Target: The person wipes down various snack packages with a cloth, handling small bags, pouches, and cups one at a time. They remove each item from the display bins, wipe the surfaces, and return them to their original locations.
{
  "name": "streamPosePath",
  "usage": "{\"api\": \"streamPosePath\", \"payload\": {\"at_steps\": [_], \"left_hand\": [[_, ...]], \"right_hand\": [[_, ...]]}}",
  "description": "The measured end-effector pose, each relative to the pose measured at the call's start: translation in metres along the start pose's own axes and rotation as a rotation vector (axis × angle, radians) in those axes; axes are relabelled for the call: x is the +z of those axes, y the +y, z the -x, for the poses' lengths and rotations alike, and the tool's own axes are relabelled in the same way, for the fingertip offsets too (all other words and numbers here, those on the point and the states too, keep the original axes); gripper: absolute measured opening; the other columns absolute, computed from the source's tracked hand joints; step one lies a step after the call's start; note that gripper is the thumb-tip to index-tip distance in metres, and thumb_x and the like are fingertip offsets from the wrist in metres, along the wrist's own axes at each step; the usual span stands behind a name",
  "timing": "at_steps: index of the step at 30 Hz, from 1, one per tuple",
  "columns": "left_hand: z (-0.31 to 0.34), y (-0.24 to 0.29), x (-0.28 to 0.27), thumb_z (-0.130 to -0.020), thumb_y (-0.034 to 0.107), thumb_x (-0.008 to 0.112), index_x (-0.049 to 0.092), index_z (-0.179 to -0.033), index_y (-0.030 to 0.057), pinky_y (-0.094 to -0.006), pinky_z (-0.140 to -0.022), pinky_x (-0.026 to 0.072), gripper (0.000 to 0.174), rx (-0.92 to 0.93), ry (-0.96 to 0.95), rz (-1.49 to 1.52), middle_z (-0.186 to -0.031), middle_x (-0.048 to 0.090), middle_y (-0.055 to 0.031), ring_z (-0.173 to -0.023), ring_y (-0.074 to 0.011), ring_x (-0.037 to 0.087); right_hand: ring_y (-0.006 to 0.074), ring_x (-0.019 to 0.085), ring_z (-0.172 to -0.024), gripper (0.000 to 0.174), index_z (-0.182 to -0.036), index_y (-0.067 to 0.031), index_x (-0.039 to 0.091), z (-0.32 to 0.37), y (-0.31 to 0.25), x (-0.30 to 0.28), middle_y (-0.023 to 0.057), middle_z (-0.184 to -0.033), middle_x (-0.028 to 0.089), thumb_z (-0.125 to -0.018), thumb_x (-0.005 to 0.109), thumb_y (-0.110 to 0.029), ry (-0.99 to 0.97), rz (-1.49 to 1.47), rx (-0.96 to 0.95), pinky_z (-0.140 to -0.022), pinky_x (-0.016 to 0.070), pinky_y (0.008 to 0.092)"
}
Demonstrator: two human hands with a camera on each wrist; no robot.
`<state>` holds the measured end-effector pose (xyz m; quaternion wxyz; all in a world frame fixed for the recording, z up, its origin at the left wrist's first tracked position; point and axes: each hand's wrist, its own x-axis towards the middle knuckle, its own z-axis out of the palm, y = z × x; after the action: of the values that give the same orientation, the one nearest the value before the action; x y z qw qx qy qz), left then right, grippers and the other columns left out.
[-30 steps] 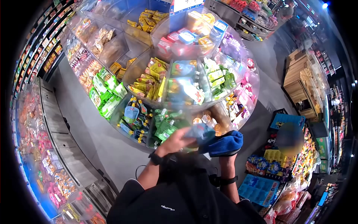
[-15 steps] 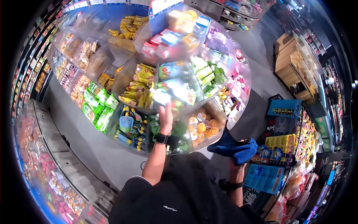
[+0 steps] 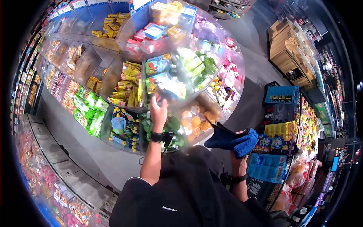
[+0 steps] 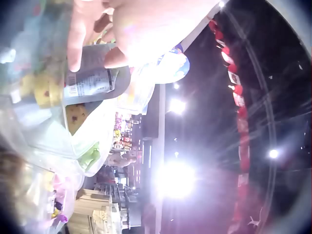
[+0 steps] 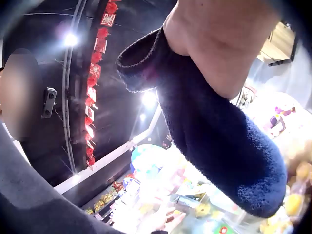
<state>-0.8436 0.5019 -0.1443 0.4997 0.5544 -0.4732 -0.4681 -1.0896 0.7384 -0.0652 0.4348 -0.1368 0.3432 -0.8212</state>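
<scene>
My left hand [image 3: 159,113] reaches over the round display, thumb and index finger spread apart at the pouches [image 3: 166,83] in a middle bin. In the left wrist view its fingertips touch a grey-blue pouch [image 4: 92,84] with a barcode label. A dark blue terry cloth [image 3: 244,145] is gripped in my right hand [image 5: 219,53], off to the right of the display. The cloth [image 5: 214,136] hangs folded below the fingers, with one loop of it sticking out to the side. Most of the right fingers are hidden by it.
Clear dividers separate bins of yellow packets [image 3: 128,85], orange jelly cups [image 3: 196,120] and green packs [image 3: 89,113]. To the right stand blue trays [image 3: 266,166] and a wooden cabinet [image 3: 289,53]. Wall shelves with grey drawers [image 3: 64,159] line the left.
The left hand has left the cloth, where it held a bluish pouch, and moved forward to the bin. The right hand and cloth have shifted right. The head view has turned.
</scene>
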Motion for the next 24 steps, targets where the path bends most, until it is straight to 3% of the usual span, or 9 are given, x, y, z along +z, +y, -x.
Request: {"api": "streamPosePath", "payload": {"at_steps": [4,9,10,11,14,17,18,21,24], "left_hand": [[0.038,0.014,-0.006,-0.089,0.005,0.057,0.058,-0.103,0.0020,-0.0261,-0.057,0.0476,0.014,0.244,0.068,-0.169,-0.093,0.062,-0.0085,-0.070,-0.0175,0.060],[0.085,-0.034,0.018,-0.087,0.016,0.061,0.063,-0.096,0.0020,-0.0356,-0.071,0.0506,0.016,-0.040,-0.325,-0.250,-0.088,0.068,-0.0155,-0.083,-0.0282,0.067],[0.094,-0.037,0.028,-0.084,0.008,0.063,0.063,-0.092,0.0004,-0.0262,-0.064,0.0491,0.012,-0.074,-0.355,-0.252,-0.077,0.065,-0.0052,-0.068,-0.0109,0.061],[0.099,-0.037,0.034,-0.083,0.011,0.065,0.064,-0.096,0.0012,-0.0272,-0.067,0.0501,0.016,-0.055,-0.425,-0.305,-0.080,0.067,-0.0073,-0.071,-0.0130,0.063],[0.108,-0.057,0.063,-0.083,0.017,0.065,0.064,-0.097,0.0024,-0.0281,-0.069,0.0504,0.020,-0.099,-0.473,-0.346,-0.079,0.066,-0.0072,-0.072,-0.0138,0.063],[0.106,-0.068,0.096,-0.085,0.017,0.063,0.060,-0.103,0.0016,-0.0368,-0.072,0.0510,0.024,-0.215,-0.555,-0.355,-0.087,0.067,-0.0135,-0.078,-0.0281,0.066],[0.107,-0.073,0.109,-0.085,0.015,0.061,0.061,-0.096,-0.0001,-0.0371,-0.069,0.0498,0.019,-0.160,-0.470,-0.331,-0.079,0.066,-0.0116,-0.072,-0.0276,0.063],[0.099,-0.048,0.140,-0.081,0.012,0.062,0.059,-0.101,-0.0011,-0.0287,-0.072,0.0489,0.025,-0.473,-0.521,-0.264,-0.084,0.062,-0.0072,-0.082,-0.0145,0.060],[0.089,-0.077,0.171,-0.078,0.017,0.063,0.058,-0.104,0.0024,-0.0351,-0.076,0.0493,0.030,-0.421,-0.512,-0.640,-0.094,0.065,-0.0130,-0.090,-0.0252,0.063]], "right_hand": [[0.0255,0.053,-0.110,0.039,-0.122,-0.0062,0.048,0.012,-0.012,-0.034,0.0102,-0.118,0.055,-0.090,0.061,-0.023,-0.103,0.101,0.005,-0.096,0.0445,0.0372],[0.0243,0.055,-0.106,0.036,-0.115,-0.0038,0.052,-0.005,-0.031,-0.026,0.0109,-0.115,0.057,-0.086,0.064,-0.022,-0.107,0.256,0.002,-0.092,0.0458,0.0359],[0.0241,0.055,-0.105,0.036,-0.114,-0.0033,0.053,-0.018,-0.033,-0.022,0.0110,-0.114,0.057,-0.085,0.065,-0.021,-0.113,0.284,-0.003,-0.091,0.0460,0.0356],[0.0238,0.055,-0.104,0.035,-0.112,-0.0028,0.053,-0.033,-0.036,-0.017,0.0111,-0.114,0.057,-0.085,0.066,-0.021,-0.120,0.315,-0.014,-0.091,0.0463,0.0353],[0.0231,0.056,-0.101,0.034,-0.108,-0.0013,0.056,-0.077,-0.045,-0.005,0.0116,-0.112,0.058,-0.082,0.068,-0.020,-0.166,0.382,-0.034,-0.088,0.0470,0.0346],[0.0224,0.057,-0.099,0.032,-0.104,0.0002,0.058,-0.110,-0.058,-0.005,0.0120,-0.111,0.059,-0.080,0.070,-0.019,-0.226,0.429,-0.031,-0.086,0.0477,0.0338],[0.0222,0.057,-0.098,0.032,-0.102,0.0007,0.059,-0.118,-0.065,-0.007,0.0121,-0.110,0.059,-0.080,0.071,-0.019,-0.243,0.445,-0.028,-0.085,0.0480,0.0335],[0.0214,0.057,-0.095,0.031,-0.098,0.0021,0.061,-0.144,-0.088,-0.019,0.0125,-0.108,0.060,-0.077,0.073,-0.018,-0.268,0.482,-0.019,-0.082,0.0487,0.0327],[0.0207,0.058,-0.093,0.030,-0.093,0.0036,0.063,-0.176,-0.107,-0.030,0.0129,-0.107,0.061,-0.075,0.075,-0.017,-0.297,0.474,-0.026,-0.080,0.0495,0.0320]]}}
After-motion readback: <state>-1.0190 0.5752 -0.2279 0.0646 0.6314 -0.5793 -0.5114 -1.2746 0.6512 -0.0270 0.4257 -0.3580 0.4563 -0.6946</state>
